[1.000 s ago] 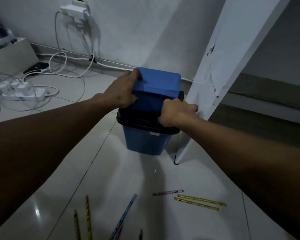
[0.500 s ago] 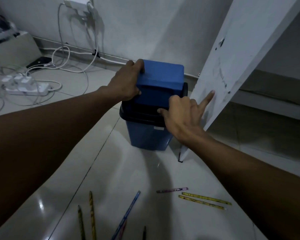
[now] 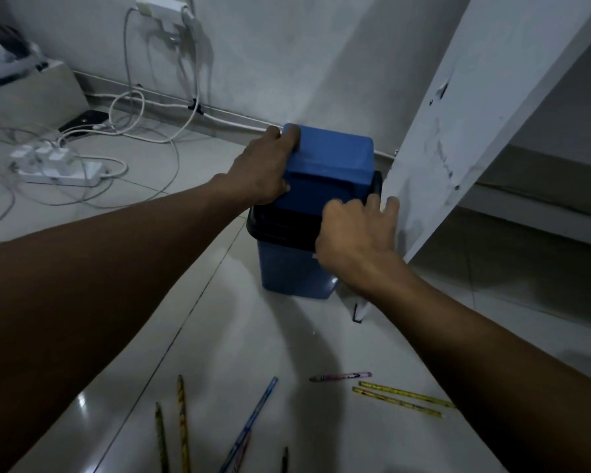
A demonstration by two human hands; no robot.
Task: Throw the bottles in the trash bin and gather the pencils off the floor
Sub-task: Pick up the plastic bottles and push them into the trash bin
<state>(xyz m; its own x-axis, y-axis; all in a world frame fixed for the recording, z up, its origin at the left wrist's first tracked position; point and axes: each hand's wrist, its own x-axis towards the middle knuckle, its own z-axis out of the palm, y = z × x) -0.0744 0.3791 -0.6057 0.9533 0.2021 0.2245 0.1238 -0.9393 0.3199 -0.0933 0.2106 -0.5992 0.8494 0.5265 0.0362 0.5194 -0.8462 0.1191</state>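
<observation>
A small blue trash bin (image 3: 294,274) with a black rim and a blue swing lid (image 3: 331,165) stands on the tiled floor against a slanted white board. My left hand (image 3: 263,172) grips the lid's left edge. My right hand (image 3: 355,237) rests on the black rim at the bin's right front, fingers bent over it. Several pencils lie on the floor near me: a blue pencil (image 3: 253,418), a pink pencil (image 3: 342,376), two yellow pencils (image 3: 400,397) and two dark patterned pencils (image 3: 171,435). No bottle is in view.
A white board (image 3: 475,131) leans right beside the bin. A white power strip (image 3: 58,165) with plugs and tangled cables (image 3: 151,131) lies on the floor at left, below a wall socket (image 3: 161,8). A dark phone (image 3: 86,119) lies near the wall.
My right hand, which gripped the rim and then lifted with fingers spread, has come back down onto the bin's black rim. My left hand has stayed on the lid.
</observation>
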